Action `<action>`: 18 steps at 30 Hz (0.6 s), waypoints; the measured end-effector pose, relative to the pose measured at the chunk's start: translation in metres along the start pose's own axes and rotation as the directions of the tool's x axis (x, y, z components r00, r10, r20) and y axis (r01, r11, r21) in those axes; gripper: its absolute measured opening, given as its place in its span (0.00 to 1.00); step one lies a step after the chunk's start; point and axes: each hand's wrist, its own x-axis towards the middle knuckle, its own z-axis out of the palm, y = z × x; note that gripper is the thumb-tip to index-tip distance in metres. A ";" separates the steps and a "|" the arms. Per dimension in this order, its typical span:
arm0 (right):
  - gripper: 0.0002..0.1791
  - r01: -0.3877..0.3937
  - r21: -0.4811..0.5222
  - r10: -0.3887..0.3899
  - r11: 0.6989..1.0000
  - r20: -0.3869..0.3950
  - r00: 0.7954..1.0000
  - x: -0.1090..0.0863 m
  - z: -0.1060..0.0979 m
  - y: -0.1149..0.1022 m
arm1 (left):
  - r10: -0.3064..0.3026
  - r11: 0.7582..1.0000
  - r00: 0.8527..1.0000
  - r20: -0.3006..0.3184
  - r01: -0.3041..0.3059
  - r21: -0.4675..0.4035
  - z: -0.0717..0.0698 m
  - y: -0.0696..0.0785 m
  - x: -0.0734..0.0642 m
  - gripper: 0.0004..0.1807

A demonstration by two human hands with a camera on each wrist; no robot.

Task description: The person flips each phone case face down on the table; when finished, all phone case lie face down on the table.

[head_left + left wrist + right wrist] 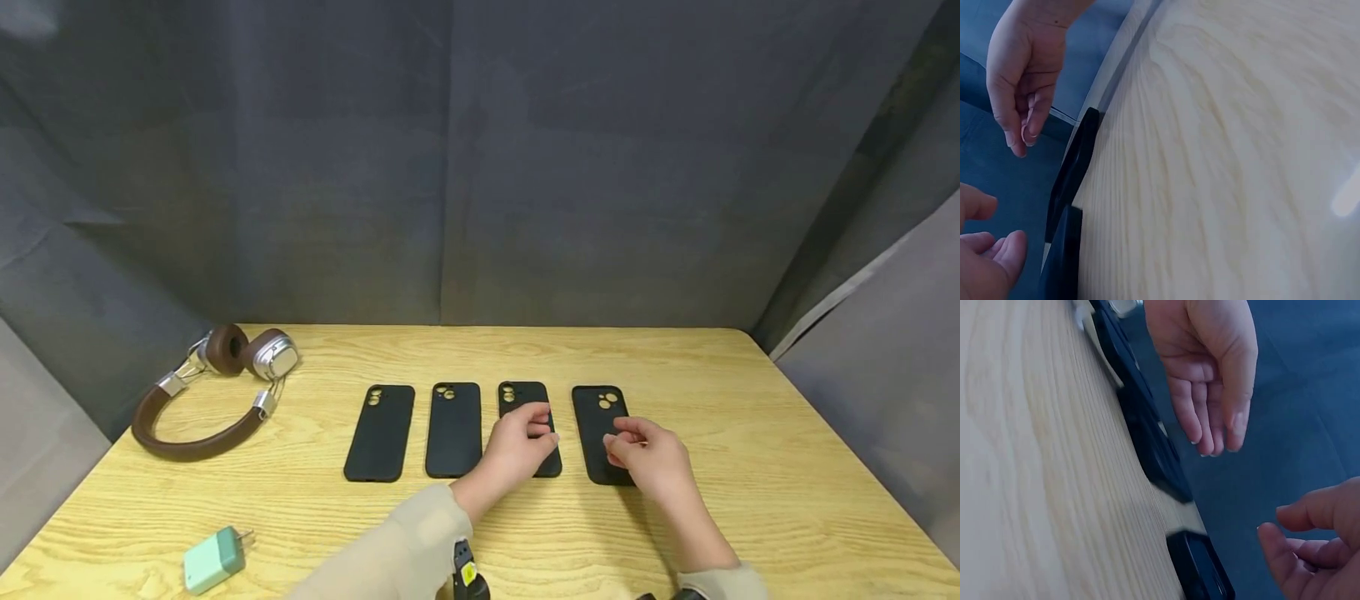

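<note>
Several black phone cases lie in a row on the wooden table, with their camera cutouts at the far end. My left hand (517, 442) hovers over one phone case (533, 390) and partly covers it; its fingers are loosely bent and hold nothing. Over the rightmost phone case (596, 450), which shows a raised rim, is my right hand (654, 458), also loosely curled around nothing. Both wrist views show a gap between the hands and the cases. Further left lie a middle phone case (454, 433) and the leftmost phone case (379, 435).
Brown and silver headphones (191, 450) lie at the table's left. A green plug-in charger (213, 560) with its prongs out sits near the front left. Dark grey cloth (450, 167) hangs behind the wooden table (810, 500).
</note>
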 end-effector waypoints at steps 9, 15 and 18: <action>0.24 -0.015 -0.139 0.009 0.990 -0.046 0.999 0.004 -0.027 0.019 | -0.033 0.996 0.999 0.014 0.034 -0.088 0.019 0.002 0.009 0.23; 0.23 -0.052 -0.175 0.044 0.983 -0.047 0.998 0.008 -0.031 0.033 | -0.063 0.994 0.996 0.057 0.067 -0.084 0.030 0.002 0.011 0.26; 0.23 -0.063 -0.176 0.059 0.982 -0.031 0.998 0.010 -0.031 0.040 | -0.090 0.993 0.993 0.071 0.095 -0.075 0.036 0.003 0.013 0.26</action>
